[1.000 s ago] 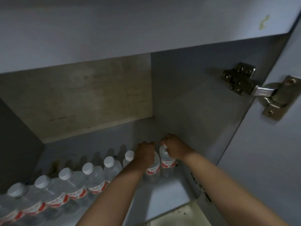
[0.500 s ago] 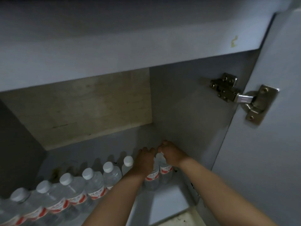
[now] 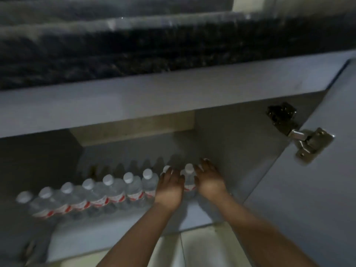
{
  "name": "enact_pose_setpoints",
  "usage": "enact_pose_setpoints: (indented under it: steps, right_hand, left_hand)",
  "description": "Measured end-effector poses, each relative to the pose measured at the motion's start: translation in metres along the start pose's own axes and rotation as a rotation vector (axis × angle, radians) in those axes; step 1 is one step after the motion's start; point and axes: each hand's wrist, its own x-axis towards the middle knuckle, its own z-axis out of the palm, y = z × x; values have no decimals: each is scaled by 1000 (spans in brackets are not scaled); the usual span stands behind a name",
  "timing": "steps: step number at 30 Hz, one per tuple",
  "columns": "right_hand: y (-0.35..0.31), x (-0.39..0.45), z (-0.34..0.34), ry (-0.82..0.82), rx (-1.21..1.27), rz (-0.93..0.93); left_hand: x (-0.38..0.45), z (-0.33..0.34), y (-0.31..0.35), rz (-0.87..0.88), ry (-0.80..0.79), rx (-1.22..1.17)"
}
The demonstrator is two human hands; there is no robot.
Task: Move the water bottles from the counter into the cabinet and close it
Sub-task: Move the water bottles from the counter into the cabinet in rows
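Several clear water bottles [image 3: 113,191] with white caps and red labels stand in a row on the floor of the open grey cabinet [image 3: 192,218]. The rightmost bottle [image 3: 189,179] stands between my two hands. My left hand [image 3: 169,185] is just left of it, fingers straight, partly covering the bottle beside it. My right hand [image 3: 209,178] is just right of it, fingers spread and loose. Neither hand grips a bottle.
The cabinet door [image 3: 317,180] hangs open at the right, with a metal hinge [image 3: 308,143] on its inner face. The dark stone counter edge [image 3: 154,45] runs across the top. Pale floor tiles [image 3: 192,247] show below the cabinet.
Both hands have let go of the two rightmost bottles and opened beside them. My view has pulled back and up, so the counter edge now shows.
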Motion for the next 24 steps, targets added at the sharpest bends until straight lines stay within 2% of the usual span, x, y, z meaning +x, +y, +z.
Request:
enact_pose_setpoints:
  steps: [3, 4, 8, 10, 12, 14, 20, 24]
  right_hand:
    - [-32, -40, -36, -158, 22, -118]
    - [-38, -52, -46, -163, 0, -124]
    - [-76, -97, -112, -279, -30, -207]
    - [-99, -118, -149, -399, -18, -259]
    - [-121, -136, -181, -559, -15, -394]
    - [-146, -151, -216, -625, 16, -477]
    - [-245, -159, -313, -532, 73, -643]
    - [-313, -160, -367, -445, 46, -713]
  left_hand:
    - [-37, -21, -3, -199, -383, -98]
    - [-52, -28, -6, -254, -440, -125]
    - [-128, -98, -12, -459, -507, -165]
    - [-166, -145, -12, -548, -547, -193]
    - [-202, -197, -13, -645, -560, -202]
    - [-233, -249, -17, -731, -551, -200]
    - [-293, -376, -56, -969, -406, -148]
    - [-327, -443, -97, -1031, -288, -95]
